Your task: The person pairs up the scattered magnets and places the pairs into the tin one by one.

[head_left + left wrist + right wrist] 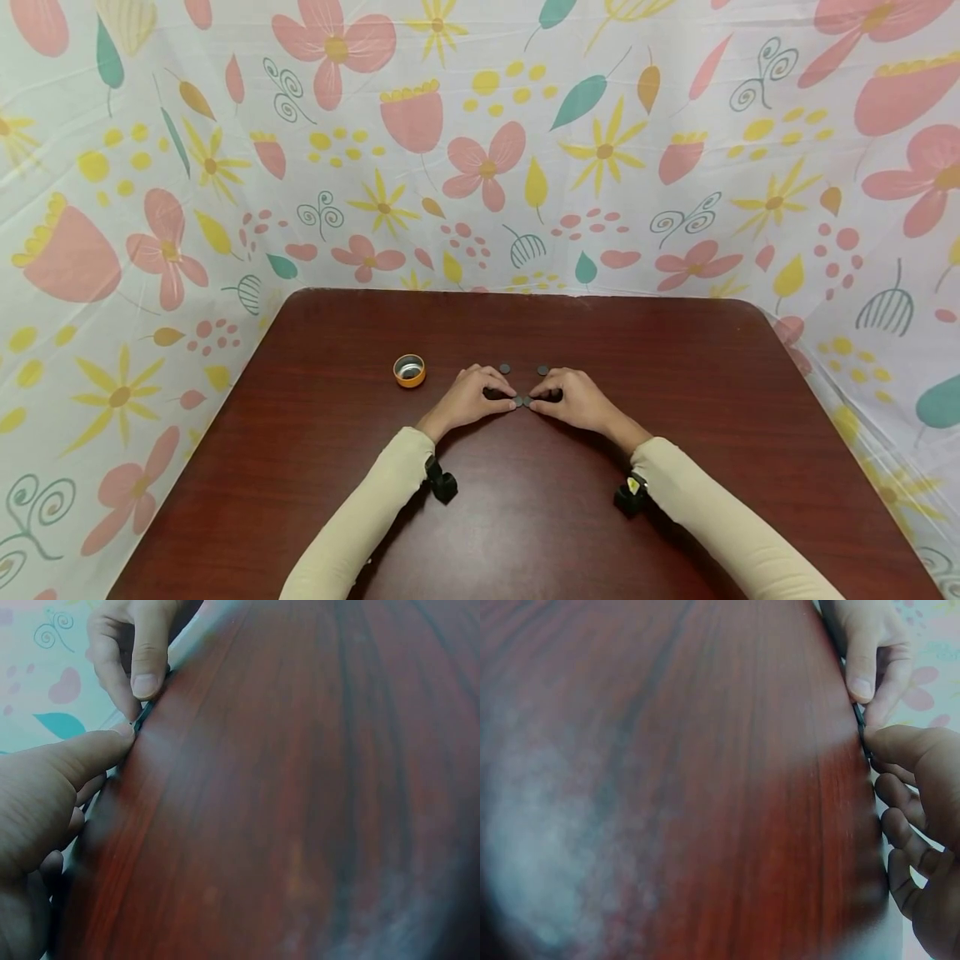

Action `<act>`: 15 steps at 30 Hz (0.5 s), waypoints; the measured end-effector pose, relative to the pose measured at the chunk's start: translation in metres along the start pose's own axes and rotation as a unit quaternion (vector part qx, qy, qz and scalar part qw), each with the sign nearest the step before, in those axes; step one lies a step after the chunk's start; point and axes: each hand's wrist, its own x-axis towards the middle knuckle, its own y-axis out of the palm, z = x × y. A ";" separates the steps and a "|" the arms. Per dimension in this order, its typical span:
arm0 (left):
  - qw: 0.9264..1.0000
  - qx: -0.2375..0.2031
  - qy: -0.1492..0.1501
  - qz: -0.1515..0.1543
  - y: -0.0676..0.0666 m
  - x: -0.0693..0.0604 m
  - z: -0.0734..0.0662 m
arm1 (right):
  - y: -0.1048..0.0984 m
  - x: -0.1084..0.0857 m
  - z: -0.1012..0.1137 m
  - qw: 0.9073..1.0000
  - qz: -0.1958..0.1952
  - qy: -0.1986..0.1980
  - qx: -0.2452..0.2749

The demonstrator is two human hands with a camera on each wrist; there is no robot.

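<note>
On table (525, 533), left hand (474, 395) pinches 1 disc (517, 402); right hand (576, 400) likewise.

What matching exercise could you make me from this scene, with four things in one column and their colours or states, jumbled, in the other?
Things
1. Tin
2. Nearer two discs
3. Farther two discs
4. Sleeves

Colours or states
A. lying apart from each other
B. pale cream
C. orange outside, silvery inside
D. touched by the left hand and the right hand

Right pairs: 1-C, 2-D, 3-A, 4-B
</note>
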 end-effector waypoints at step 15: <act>0.999 -0.052 -0.005 -0.002 -0.013 -0.013 0.002 | -0.006 0.001 0.001 0.999 -0.026 0.010 0.018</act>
